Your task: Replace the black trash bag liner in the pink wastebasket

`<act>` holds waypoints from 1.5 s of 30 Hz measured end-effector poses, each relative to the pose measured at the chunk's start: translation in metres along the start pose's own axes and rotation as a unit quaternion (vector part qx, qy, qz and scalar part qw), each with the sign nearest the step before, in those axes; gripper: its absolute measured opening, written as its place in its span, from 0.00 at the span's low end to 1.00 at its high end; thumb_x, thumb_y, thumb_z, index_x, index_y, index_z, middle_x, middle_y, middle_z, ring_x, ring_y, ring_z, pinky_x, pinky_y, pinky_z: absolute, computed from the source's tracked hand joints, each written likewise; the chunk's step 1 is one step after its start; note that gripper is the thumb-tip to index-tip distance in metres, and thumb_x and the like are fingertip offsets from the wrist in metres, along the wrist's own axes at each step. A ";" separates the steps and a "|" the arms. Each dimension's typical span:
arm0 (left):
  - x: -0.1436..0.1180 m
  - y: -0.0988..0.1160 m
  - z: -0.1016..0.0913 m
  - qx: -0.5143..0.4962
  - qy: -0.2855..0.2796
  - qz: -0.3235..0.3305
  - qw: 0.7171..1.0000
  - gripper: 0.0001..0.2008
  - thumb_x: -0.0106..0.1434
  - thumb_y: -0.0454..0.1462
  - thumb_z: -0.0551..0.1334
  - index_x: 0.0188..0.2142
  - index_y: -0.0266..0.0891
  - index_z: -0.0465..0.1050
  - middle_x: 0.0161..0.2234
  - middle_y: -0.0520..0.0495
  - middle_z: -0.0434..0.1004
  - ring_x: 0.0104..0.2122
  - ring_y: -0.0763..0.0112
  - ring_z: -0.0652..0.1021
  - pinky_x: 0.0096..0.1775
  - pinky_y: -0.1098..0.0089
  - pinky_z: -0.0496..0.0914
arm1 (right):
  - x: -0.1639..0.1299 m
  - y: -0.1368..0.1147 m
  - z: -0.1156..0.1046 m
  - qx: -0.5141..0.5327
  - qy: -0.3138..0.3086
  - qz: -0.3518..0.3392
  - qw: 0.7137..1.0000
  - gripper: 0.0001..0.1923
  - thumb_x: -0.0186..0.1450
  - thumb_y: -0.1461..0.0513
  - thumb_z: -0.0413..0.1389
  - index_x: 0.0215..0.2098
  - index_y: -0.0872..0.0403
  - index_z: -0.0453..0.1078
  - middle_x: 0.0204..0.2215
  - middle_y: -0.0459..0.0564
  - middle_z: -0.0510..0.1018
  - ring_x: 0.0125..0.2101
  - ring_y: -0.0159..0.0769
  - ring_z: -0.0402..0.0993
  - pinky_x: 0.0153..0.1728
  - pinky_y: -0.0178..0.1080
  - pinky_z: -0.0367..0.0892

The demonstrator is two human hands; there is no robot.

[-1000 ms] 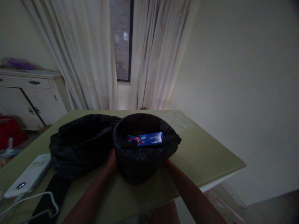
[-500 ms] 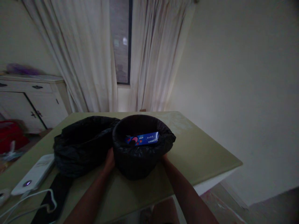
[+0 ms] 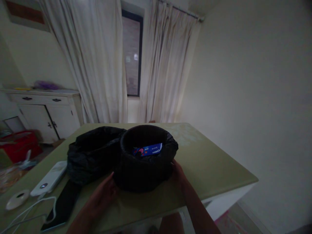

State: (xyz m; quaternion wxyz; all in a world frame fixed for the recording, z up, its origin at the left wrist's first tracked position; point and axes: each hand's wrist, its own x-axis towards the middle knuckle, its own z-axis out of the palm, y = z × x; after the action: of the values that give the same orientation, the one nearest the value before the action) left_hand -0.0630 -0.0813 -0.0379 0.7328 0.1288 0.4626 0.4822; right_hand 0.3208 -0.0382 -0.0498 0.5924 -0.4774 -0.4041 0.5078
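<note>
The person's left hand is open, its fingers just beside the near wall of the black bin. The right hand presses flat on the bin's other side. The bin stands on the green bench, close to its near edge. Just past the fingers, inside, lies a blue cookie box. With so loose a hold, the soft liner could slip and the bin could tip toward the edge.

A bin stands on the table between the left hand and the right hand, a box inside it. Left of the left hand lie a bag, a phone and a power bank.
</note>
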 end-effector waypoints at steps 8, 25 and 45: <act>-0.038 0.017 0.038 -0.019 -0.121 0.214 0.969 0.23 0.56 0.45 0.75 0.52 0.48 0.84 0.56 0.44 0.87 0.60 0.46 0.83 0.57 0.53 0.81 | -0.039 -0.061 0.002 0.238 -0.006 0.052 0.970 0.18 0.57 0.49 0.72 0.43 0.47 0.86 0.51 0.50 0.87 0.58 0.50 0.81 0.61 0.49 0.74; -0.037 0.028 0.069 0.156 0.043 0.540 0.826 0.30 0.65 0.60 0.70 0.56 0.45 0.77 0.56 0.43 0.80 0.62 0.53 0.77 0.67 0.56 0.71 | -0.049 -0.079 0.029 0.156 -0.046 -0.129 0.978 0.32 0.65 0.42 0.68 0.64 0.38 0.73 0.65 0.50 0.78 0.56 0.45 0.80 0.52 0.48 0.78; -0.072 0.042 0.110 0.413 0.128 0.525 0.733 0.19 0.64 0.53 0.58 0.40 0.41 0.75 0.52 0.40 0.59 0.58 0.46 0.70 0.67 0.42 0.67 | -0.025 -0.206 0.103 -0.491 -0.152 -0.301 0.803 0.13 0.72 0.63 0.61 0.28 0.55 0.78 0.40 0.52 0.76 0.42 0.37 0.73 0.48 0.43 0.65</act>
State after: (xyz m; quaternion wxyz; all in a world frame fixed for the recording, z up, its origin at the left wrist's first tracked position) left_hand -0.0074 -0.0919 0.0879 0.1716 0.5784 0.5644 0.5634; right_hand 0.2623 -0.0528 0.1735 0.3329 -0.4758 -0.8075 0.1037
